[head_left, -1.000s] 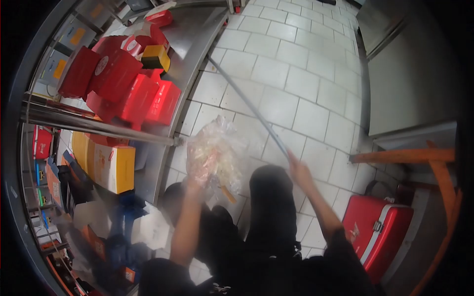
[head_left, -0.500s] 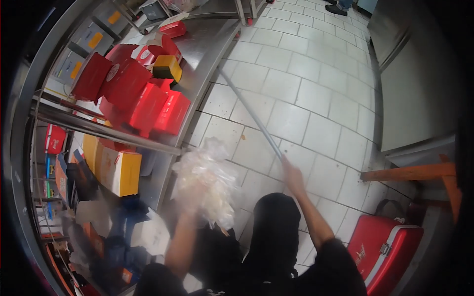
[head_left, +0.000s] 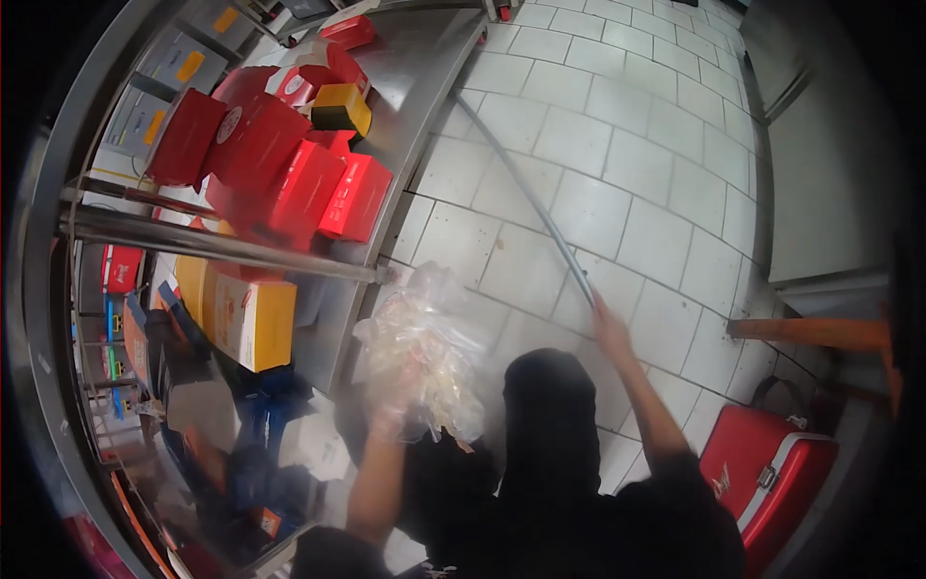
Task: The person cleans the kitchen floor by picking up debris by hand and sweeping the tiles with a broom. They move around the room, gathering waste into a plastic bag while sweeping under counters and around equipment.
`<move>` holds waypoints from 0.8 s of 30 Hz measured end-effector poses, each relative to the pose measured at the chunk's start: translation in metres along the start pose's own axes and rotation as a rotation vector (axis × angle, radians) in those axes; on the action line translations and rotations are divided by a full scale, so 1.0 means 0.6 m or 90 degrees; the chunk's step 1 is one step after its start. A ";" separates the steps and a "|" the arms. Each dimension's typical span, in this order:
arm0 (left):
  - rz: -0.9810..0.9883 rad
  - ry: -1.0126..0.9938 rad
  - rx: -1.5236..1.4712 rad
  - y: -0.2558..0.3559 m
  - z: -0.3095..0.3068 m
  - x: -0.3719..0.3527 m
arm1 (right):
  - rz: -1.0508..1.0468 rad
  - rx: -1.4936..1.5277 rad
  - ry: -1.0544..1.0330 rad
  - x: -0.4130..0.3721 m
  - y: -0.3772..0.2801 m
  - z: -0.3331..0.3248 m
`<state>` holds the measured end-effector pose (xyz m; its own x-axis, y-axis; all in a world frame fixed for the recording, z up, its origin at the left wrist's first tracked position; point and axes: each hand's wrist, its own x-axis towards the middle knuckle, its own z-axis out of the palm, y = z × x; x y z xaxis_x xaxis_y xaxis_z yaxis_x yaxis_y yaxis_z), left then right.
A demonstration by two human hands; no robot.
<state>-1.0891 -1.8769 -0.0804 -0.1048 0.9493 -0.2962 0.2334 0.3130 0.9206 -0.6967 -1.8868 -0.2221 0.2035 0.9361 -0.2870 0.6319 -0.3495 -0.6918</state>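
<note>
A long grey pole is gripped near its close end by my right hand, with the fingers wrapped round it. It slants away across the tiles to the lower edge of the metal shelf, where its far end is hidden. Crumpled clear plastic bags are bunched in my left hand, whose fingers show only partly through the film. This bundle hangs beside the shelf corner, left of my knee.
Red cardboard boxes and a yellow-black box stand on the shelf. Yellow-white boxes are nearer. White floor tiles run ahead. A red case and an orange bar are at the right, below a metal cabinet.
My view has shifted, so the shelf, boxes and red case sit further right in it. The pole and plastic bags stay in my hands. A person's foot at the top has nearly left view.
</note>
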 end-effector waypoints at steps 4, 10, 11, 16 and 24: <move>-0.001 0.018 0.018 0.007 -0.016 0.017 | 0.085 0.024 0.110 -0.439 0.134 -0.114; 0.027 0.011 0.047 0.037 -0.002 0.063 | 0.228 -0.133 0.138 -0.598 0.091 -0.166; 0.031 0.003 0.052 0.041 0.002 0.066 | 0.243 -0.161 0.135 -0.556 0.093 -0.157; 0.000 -0.035 0.078 0.018 -0.008 0.023 | 0.062 -0.100 0.088 -0.102 0.061 -0.036; -0.071 -0.029 0.090 -0.028 -0.048 -0.049 | -0.214 0.104 -0.002 0.384 -0.289 0.180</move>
<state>-1.1177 -1.9108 -0.0798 -0.0948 0.9076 -0.4090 0.3571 0.4145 0.8371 -0.8400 -1.6150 -0.2400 0.0024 0.9996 -0.0273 0.5355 -0.0244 -0.8442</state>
